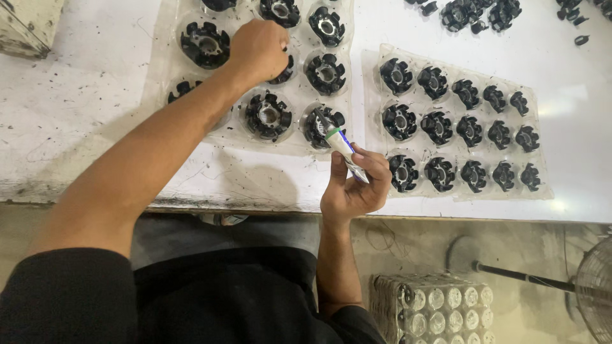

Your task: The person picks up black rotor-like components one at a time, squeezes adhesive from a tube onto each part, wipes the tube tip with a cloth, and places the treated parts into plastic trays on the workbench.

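Here, head view: two clear moulded plastic trays on a scuffed white bench (83,114). Right tray (539,185): fifteen black finned round parts, three rows of five. Left tray (167,76): nine visible. Left hand (258,50) closed over one part (284,71). Right hand (354,188) grips a small white tube (341,145), green-and-blue banded, beside the left tray's near edge.

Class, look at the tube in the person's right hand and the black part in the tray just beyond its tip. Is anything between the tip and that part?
Nothing visible. The tube in the right hand points straight at the black part in the clear tray; the left hand rests farther up that tray.
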`<state>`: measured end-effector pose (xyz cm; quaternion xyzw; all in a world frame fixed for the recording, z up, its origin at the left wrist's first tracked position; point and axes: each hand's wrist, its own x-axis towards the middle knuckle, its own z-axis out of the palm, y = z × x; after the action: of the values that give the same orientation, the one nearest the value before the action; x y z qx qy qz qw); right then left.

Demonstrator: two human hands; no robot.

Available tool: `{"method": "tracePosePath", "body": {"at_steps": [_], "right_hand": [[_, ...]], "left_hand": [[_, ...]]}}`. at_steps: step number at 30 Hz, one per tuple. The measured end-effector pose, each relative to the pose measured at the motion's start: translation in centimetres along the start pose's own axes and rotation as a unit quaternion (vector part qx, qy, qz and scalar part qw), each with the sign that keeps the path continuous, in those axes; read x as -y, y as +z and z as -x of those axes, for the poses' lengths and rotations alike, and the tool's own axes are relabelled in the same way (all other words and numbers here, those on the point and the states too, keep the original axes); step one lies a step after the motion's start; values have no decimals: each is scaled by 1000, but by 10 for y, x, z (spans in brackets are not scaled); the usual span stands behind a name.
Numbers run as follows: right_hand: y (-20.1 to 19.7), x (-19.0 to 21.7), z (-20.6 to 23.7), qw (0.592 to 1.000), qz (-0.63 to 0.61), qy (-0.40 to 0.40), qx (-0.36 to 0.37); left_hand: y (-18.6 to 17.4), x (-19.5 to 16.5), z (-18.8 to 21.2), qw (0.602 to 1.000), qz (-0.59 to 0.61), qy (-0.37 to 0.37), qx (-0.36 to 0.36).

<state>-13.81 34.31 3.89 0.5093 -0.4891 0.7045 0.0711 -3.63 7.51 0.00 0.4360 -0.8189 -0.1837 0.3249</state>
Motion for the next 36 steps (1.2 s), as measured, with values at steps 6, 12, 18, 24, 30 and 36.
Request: {"method": "tracePosePath", "body": {"at_steps": [6, 12, 18, 24, 30, 36], "right_hand": [[-1, -10, 3, 999, -38, 26, -8], [5, -1, 8, 999, -37, 21, -15], [7, 11, 8, 997, -66, 40, -25], [16, 16, 5, 981, -149, 116, -52], [34, 20, 2, 925, -297, 234, -26], [60, 30, -6, 869, -380, 315, 44]], "left_hand": [[-54, -41, 68, 991, -74, 49, 105], [-84, -52, 104, 943, -215, 149, 205], [-88, -61, 134, 974, -127, 144, 117], [-131, -61, 155, 977, 169, -43, 122], [-178, -56, 163, 827, 562, 5, 24], [-173, -49, 146, 589, 796, 51, -132]]}}
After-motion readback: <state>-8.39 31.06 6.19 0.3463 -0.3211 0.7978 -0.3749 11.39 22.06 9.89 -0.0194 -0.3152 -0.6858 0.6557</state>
